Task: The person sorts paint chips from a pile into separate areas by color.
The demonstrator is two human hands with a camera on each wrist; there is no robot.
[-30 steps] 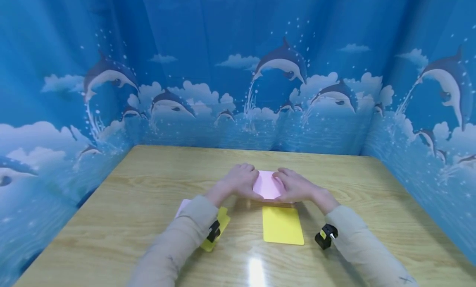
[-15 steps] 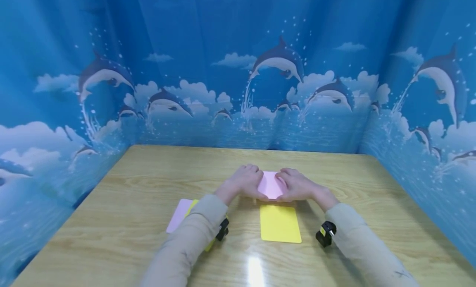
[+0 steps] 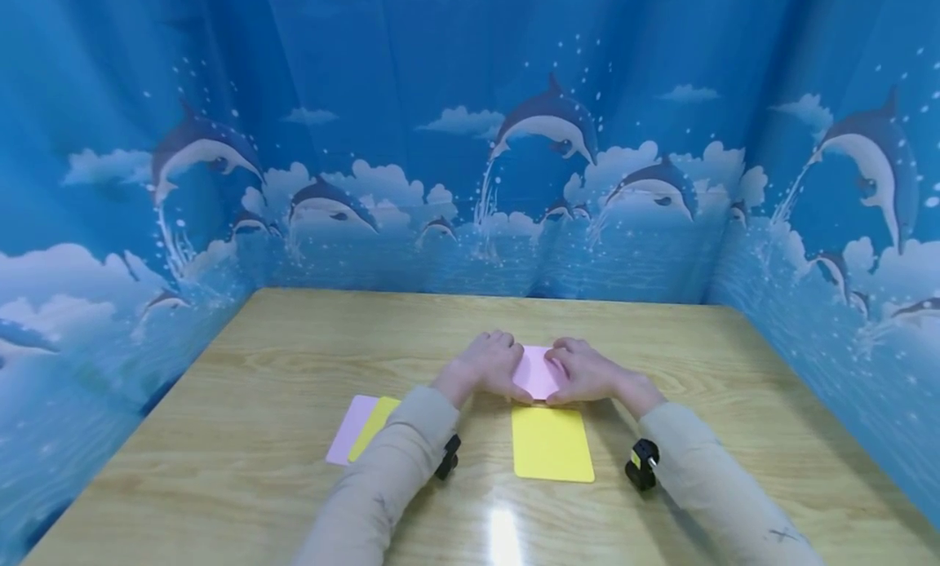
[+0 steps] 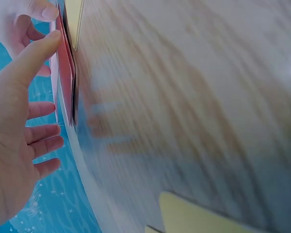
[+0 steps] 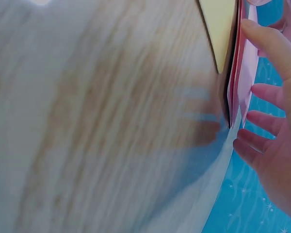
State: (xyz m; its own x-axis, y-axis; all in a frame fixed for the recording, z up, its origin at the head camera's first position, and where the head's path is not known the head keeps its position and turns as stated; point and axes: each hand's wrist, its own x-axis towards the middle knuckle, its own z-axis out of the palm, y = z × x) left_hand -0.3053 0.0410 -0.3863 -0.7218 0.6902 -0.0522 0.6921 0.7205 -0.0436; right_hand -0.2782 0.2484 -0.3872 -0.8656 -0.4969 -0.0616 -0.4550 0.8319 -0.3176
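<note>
Both hands hold a small stack of pink cards (image 3: 538, 373) low over the table, just beyond a yellow card (image 3: 552, 444). Its layered edges look pink and red in the left wrist view, with a dark lowest edge. The left hand (image 3: 490, 367) grips the stack's left side, thumb at the near edge; in its wrist view the other fingers spread out beyond the pink card. From the right, the right hand (image 3: 587, 372) grips the opposite side, with its thumb (image 5: 269, 41) on the near edge. The hands cover both sides of the stack.
Left of the yellow card, a pink card (image 3: 351, 431) and another yellow card (image 3: 376, 427) overlap, partly hidden by the left sleeve (image 3: 400, 468). They lie on the wood-grain table (image 3: 220, 452). A blue dolphin-print curtain (image 3: 411, 142) encloses its back and sides.
The pink stack has come down close behind the yellow card, both hands moving with it. The left forearm has shifted right, uncovering more of the cards at the left.
</note>
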